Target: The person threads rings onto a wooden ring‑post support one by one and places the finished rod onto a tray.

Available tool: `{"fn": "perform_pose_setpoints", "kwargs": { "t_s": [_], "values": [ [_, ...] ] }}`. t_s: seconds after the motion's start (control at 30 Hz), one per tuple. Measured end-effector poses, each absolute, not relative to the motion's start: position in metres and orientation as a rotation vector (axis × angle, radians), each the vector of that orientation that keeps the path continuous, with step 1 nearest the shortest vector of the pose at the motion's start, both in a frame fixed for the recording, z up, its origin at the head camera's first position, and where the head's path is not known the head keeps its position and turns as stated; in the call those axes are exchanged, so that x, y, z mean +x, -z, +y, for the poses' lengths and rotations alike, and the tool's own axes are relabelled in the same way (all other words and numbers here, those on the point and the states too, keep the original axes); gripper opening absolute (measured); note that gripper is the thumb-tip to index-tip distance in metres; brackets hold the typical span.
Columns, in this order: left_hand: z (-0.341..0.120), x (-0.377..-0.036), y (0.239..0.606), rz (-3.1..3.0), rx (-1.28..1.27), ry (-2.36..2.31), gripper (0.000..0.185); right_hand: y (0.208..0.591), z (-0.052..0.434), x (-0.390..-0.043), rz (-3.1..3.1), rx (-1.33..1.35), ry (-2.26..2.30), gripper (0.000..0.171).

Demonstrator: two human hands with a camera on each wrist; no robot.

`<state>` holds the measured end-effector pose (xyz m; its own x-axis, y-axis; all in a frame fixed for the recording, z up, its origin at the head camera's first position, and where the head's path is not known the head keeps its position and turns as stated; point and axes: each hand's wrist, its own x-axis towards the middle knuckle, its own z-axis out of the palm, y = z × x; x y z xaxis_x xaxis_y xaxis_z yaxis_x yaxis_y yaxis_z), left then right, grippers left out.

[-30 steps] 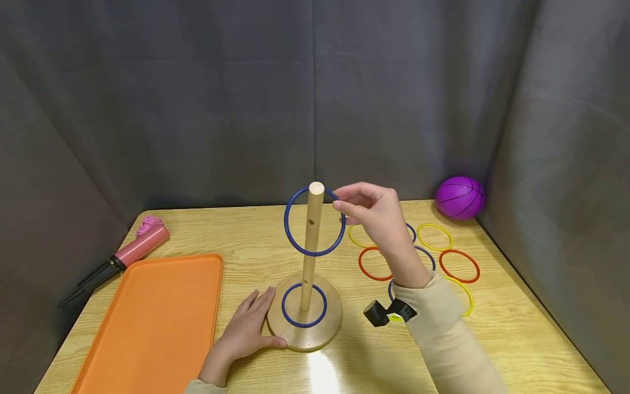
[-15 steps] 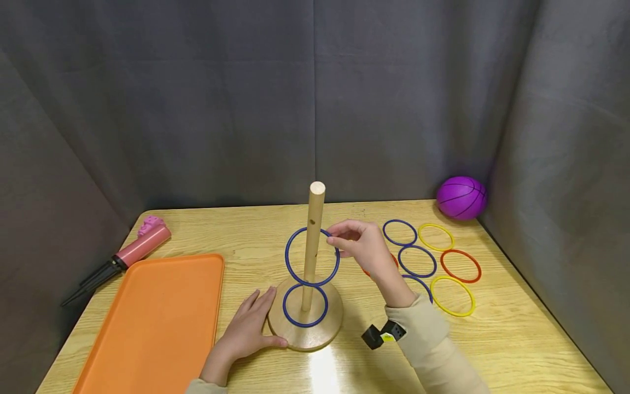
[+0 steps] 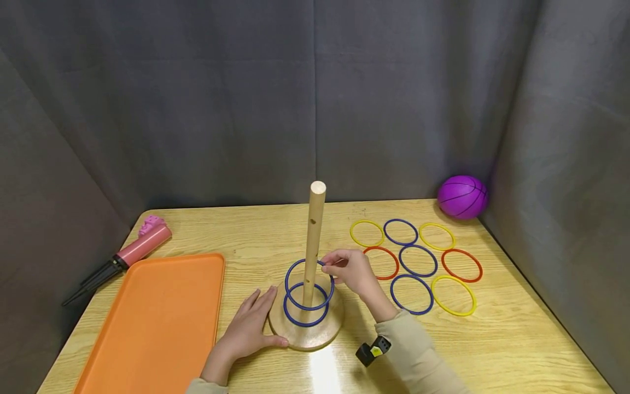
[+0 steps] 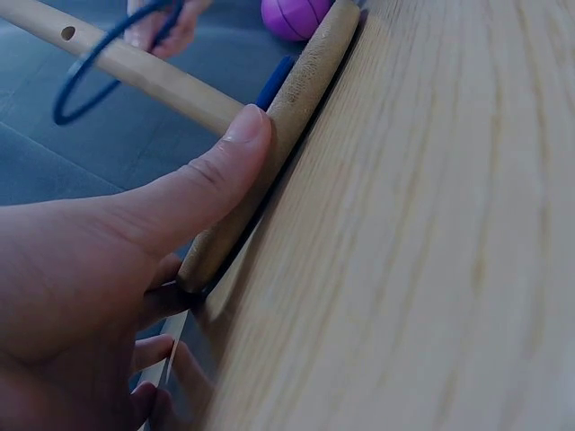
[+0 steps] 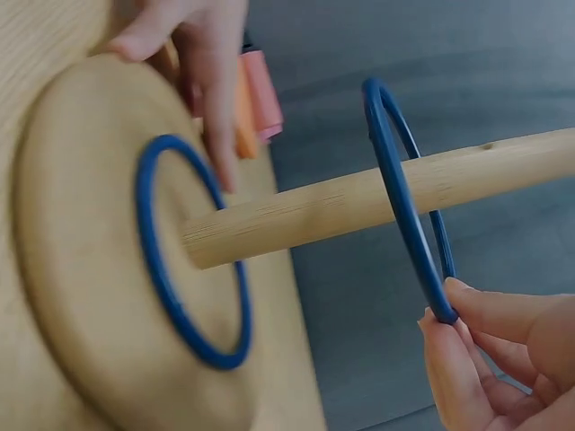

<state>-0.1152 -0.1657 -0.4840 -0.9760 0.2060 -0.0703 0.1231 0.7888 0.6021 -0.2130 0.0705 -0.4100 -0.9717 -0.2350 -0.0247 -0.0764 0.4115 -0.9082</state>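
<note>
A wooden peg [image 3: 313, 241] stands upright on a round wooden base [image 3: 305, 336] in the middle of the table. One blue ring [image 3: 295, 320] lies flat on the base around the peg. My right hand [image 3: 350, 272] pinches a second blue ring [image 3: 300, 302] [image 5: 402, 209] that circles the peg a little above the base. My left hand [image 3: 251, 323] rests flat on the table, its straight fingers against the base's left edge; the thumb [image 4: 211, 180] presses the rim.
Several loose yellow, blue and red rings [image 3: 415, 260] lie right of the peg. A purple ball [image 3: 462, 197] sits in the back right corner. An orange tray [image 3: 152, 323] lies at the left, a pink pump [image 3: 133, 249] behind it. Grey curtains enclose the table.
My right hand has lowered the blue ring down the peg, from its top to just above the base. The left hand has stayed against the base.
</note>
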Motion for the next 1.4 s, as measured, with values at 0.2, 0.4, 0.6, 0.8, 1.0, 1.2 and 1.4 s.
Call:
{"fn": "perform_pose_setpoints", "kwargs": {
  "t_s": [0.2,0.4,0.6,0.8,1.0,1.2,1.4],
  "values": [
    [-0.166,-0.115,0.484,2.855,0.27,-0.936,0.118,0.429,0.067,-0.213,2.555,-0.26,1.535,0.007],
    [-0.166,-0.115,0.484,2.851,0.283,-0.936,0.118,0.447,0.066,-0.214,2.566,-0.333,1.484,0.005],
    [-0.167,-0.115,0.485,2.845,0.299,-0.939,0.118,0.457,0.065,-0.214,2.567,-0.34,1.461,0.004],
    [-0.167,-0.115,0.486,2.841,0.303,-0.942,0.118,0.459,0.062,-0.212,2.606,-0.336,1.406,0.004],
    [-0.167,-0.116,0.488,2.842,0.289,-0.934,0.118,0.462,0.062,-0.211,2.659,-0.377,1.341,0.004],
    [-0.167,-0.116,0.488,2.843,0.282,-0.943,0.118,0.461,0.064,-0.21,2.673,-0.459,1.333,0.003],
    [-0.167,-0.116,0.486,2.842,0.282,-0.939,0.117,0.463,0.066,-0.211,2.646,-0.404,1.346,0.004]
  ]
}}
